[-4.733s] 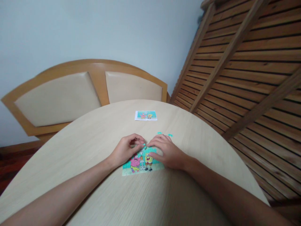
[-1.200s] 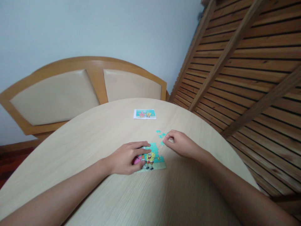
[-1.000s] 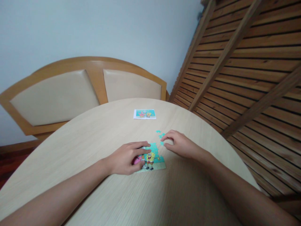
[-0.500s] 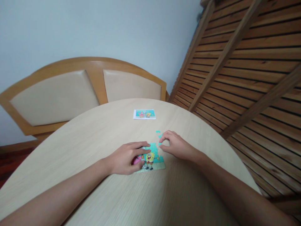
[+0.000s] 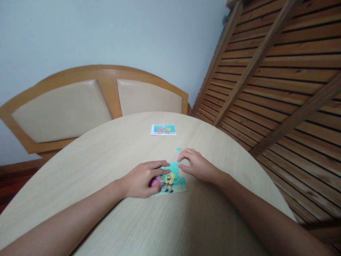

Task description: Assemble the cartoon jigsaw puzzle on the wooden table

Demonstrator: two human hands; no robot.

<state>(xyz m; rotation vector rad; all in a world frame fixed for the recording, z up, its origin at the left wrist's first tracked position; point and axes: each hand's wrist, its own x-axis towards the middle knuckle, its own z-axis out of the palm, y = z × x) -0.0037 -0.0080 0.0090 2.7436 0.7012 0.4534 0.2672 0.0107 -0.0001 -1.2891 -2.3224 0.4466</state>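
Note:
A partly joined jigsaw puzzle (image 5: pixel 182 187) with a yellow cartoon sponge on a teal ground lies on the table. My left hand (image 5: pixel 144 179) rests flat on its left part, fingers spread, hiding some of the picture and a pink figure. At the ragged upper right edge is my right hand (image 5: pixel 195 164), thumb and index finger bent towards each other in a loose pinch. They seem to be closed on a small teal puzzle piece, mostly hidden at the fingertips. Just beyond that hand lies a loose teal piece (image 5: pixel 179 149).
A picture card (image 5: pixel 163 129) with the cartoon scene lies farther back on the round pale wooden table (image 5: pixel 119 142). Behind the table stands a padded wooden headboard (image 5: pixel 106 71) against the wall. A slatted wooden panel (image 5: pixel 266 81) leans at the right.
My right hand has shifted slightly left, its fingertips now over the puzzle's upper right edge and covering more of the loose teal pieces. My left hand has stayed in place.

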